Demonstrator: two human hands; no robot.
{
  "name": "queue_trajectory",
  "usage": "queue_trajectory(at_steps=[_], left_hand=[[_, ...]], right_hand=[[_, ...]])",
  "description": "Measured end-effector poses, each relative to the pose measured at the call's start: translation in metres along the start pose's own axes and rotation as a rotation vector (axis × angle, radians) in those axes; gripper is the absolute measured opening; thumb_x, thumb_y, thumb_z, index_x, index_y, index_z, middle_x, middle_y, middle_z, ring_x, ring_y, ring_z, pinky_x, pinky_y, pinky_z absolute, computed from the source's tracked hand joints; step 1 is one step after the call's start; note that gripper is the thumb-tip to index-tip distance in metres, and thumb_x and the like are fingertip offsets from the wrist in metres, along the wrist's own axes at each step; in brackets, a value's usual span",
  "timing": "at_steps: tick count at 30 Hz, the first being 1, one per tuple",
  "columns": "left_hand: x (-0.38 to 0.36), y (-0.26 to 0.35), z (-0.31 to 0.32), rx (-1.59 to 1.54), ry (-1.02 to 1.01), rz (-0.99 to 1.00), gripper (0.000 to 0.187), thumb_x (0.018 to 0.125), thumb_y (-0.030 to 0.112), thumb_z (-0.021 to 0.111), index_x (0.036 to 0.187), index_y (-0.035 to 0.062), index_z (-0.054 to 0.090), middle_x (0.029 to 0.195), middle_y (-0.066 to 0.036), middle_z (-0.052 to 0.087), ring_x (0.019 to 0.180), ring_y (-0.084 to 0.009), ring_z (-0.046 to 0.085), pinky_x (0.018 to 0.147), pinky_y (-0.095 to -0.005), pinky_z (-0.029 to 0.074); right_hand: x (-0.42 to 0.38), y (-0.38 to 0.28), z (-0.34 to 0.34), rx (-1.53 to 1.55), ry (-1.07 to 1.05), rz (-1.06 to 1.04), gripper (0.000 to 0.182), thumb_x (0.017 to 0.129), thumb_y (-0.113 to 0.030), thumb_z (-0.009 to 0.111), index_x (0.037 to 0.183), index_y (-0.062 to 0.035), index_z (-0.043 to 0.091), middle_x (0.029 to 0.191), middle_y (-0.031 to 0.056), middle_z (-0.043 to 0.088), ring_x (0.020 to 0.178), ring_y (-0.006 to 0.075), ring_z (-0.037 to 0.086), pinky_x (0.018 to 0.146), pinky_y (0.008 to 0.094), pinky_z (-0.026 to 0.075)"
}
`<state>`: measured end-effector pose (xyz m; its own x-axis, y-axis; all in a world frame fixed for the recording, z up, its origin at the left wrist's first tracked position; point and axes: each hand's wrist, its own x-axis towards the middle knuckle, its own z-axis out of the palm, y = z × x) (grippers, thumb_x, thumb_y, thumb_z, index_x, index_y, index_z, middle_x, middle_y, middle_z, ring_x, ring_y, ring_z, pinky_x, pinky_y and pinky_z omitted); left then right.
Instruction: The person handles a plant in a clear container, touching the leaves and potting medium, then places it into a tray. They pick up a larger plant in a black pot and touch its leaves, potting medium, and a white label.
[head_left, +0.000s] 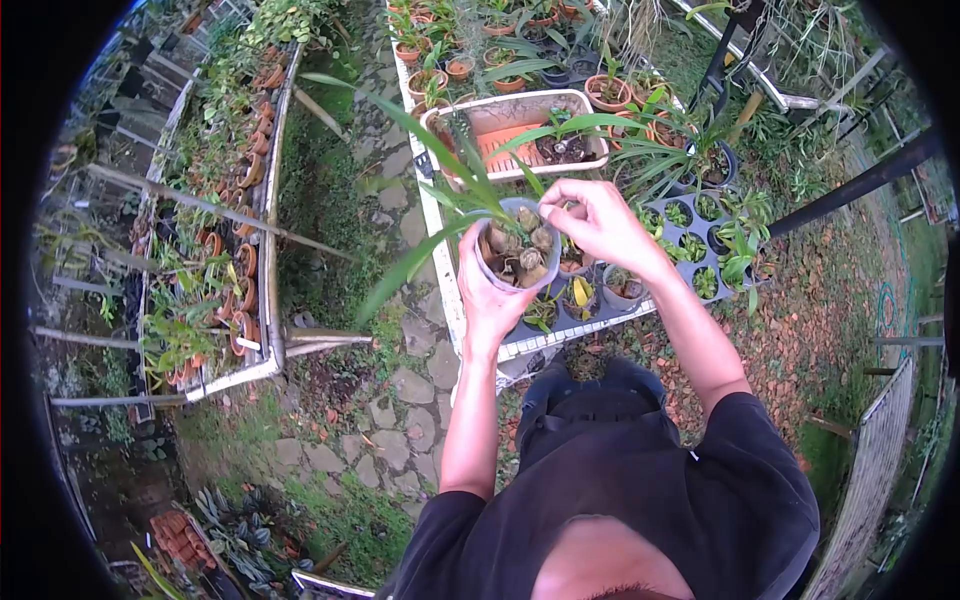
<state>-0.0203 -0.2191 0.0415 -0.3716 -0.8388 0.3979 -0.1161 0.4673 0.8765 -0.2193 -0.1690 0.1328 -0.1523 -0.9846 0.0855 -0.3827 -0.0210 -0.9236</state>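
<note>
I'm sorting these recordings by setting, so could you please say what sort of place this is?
Probably a plant nursery or garden: a bench lined with orange pots, a tray of small plants, and a potted plant in the left hand.

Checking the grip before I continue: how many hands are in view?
2. The left hand holds the translucent pot from its near left side; the right hand is at the pot's right rim, contact unclear. No others show.
</note>
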Motion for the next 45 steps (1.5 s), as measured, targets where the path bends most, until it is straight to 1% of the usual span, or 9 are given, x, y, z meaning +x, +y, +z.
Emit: queue_trajectory(at_steps=[2, 5, 8, 13, 20, 23, 35, 39, 45], left_hand=[[-0.022, 0.009, 0.001, 0.049, 0.009, 0.031, 0.103, 0.06, 0.015, 0.101, 0.146, 0.0028, 0.045, 0.133, -0.016, 0.061, 0.121, -0.0273, 0.064, 0.106, -0.0421, 0.052], [-0.056, 0.021, 0.006, 0.136, 0.029, 0.067, 0.102, 0.061, 0.016, 0.101, 0.145, 0.0033, 0.045, 0.131, -0.016, 0.064, 0.117, -0.0283, 0.067, 0.1, -0.0413, 0.057], [-0.086, 0.05, 0.011, 0.237, -0.004, 0.029, 0.103, 0.06, 0.016, 0.101, 0.145, 0.0035, 0.045, 0.131, -0.017, 0.063, 0.118, -0.029, 0.067, 0.102, -0.0415, 0.056], [-0.122, 0.07, 0.033, 0.22, -0.123, 0.018, 0.107, 0.058, 0.019, 0.099, 0.148, 0.0029, 0.043, 0.136, -0.018, 0.062, 0.124, -0.0314, 0.064, 0.107, -0.0437, 0.052], [-0.169, 0.097, 0.059, 0.245, -0.202, -0.052, 0.107, 0.055, 0.013, 0.097, 0.147, 0.0026, 0.043, 0.137, -0.019, 0.062, 0.127, -0.0337, 0.063, 0.111, -0.0452, 0.049], [-0.186, 0.103, 0.059, 0.224, -0.195, -0.074, 0.108, 0.055, 0.012, 0.097, 0.148, 0.0023, 0.043, 0.136, -0.019, 0.062, 0.127, -0.0325, 0.063, 0.111, -0.0443, 0.049], [-0.214, 0.134, 0.051, -0.114, -0.103, -0.154, 0.113, 0.053, 0.015, 0.103, 0.148, 0.0021, 0.044, 0.139, -0.012, 0.056, 0.127, -0.0242, 0.058, 0.11, -0.04, 0.049], [-0.221, 0.127, 0.041, -0.065, -0.005, -0.125, 0.11, 0.054, 0.014, 0.103, 0.146, 0.0015, 0.044, 0.137, -0.012, 0.055, 0.127, -0.0241, 0.058, 0.11, -0.0399, 0.048], [-0.218, 0.114, 0.014, 0.186, 0.193, -0.009, 0.111, 0.057, 0.014, 0.101, 0.149, 0.0029, 0.041, 0.137, -0.017, 0.058, 0.123, -0.0294, 0.064, 0.107, -0.0425, 0.052]], right_hand=[[-0.018, 0.018, 0.007, -0.047, 0.158, -0.322, 0.013, 0.097, -0.011, 0.068, 0.104, -0.0006, 0.072, 0.087, 0.0052, 0.069, 0.068, 0.0124, 0.065, 0.061, 0.0324, 0.051], [-0.048, 0.002, -0.009, -0.215, 0.098, -0.704, 0.015, 0.093, -0.009, 0.072, 0.108, -0.0052, 0.073, 0.088, 0.0061, 0.068, 0.074, 0.024, 0.07, 0.063, 0.0381, 0.053], [-0.078, -0.005, -0.034, -0.48, -0.164, -0.658, 0.021, 0.089, -0.01, 0.073, 0.11, -0.0099, 0.075, 0.085, 0.0068, 0.063, 0.078, 0.0288, 0.068, 0.064, 0.0398, 0.053], [-0.117, 0.004, -0.05, -0.681, -0.29, -0.678, 0.025, 0.088, -0.015, 0.073, 0.113, -0.0141, 0.077, 0.083, 0.0055, 0.069, 0.069, 0.0307, 0.067, 0.058, 0.0423, 0.051], [-0.16, 0.021, -0.062, -0.81, -0.37, -0.714, 0.013, 0.079, -0.014, 0.069, 0.089, -0.0074, 0.075, 0.071, 0.0114, 0.068, 0.07, 0.0328, 0.072, 0.057, 0.0447, 0.053], [-0.175, 0.024, -0.065, -0.802, -0.446, -0.695, 0.028, 0.081, -0.015, 0.075, 0.108, -0.0125, 0.078, 0.082, 0.0063, 0.071, 0.075, 0.0293, 0.071, 0.061, 0.0428, 0.053], [-0.198, 0.011, -0.051, -0.358, -0.269, -0.879, 0.014, 0.083, -0.006, 0.078, 0.095, -0.0049, 0.072, 0.092, 0.0056, 0.065, 0.076, 0.0278, 0.069, 0.064, 0.0399, 0.055], [-0.198, -0.004, -0.049, -0.148, -0.302, -0.772, 0.011, 0.085, 0.001, 0.075, 0.095, 0.0005, 0.07, 0.098, 0.0108, 0.064, 0.083, 0.027, 0.069, 0.071, 0.037, 0.055], [-0.193, -0.019, -0.056, -0.27, -0.225, -0.595, 0.015, 0.088, -0.007, 0.076, 0.099, 0.0004, 0.069, 0.1, 0.0103, 0.066, 0.089, 0.0311, 0.071, 0.074, 0.0401, 0.055]])
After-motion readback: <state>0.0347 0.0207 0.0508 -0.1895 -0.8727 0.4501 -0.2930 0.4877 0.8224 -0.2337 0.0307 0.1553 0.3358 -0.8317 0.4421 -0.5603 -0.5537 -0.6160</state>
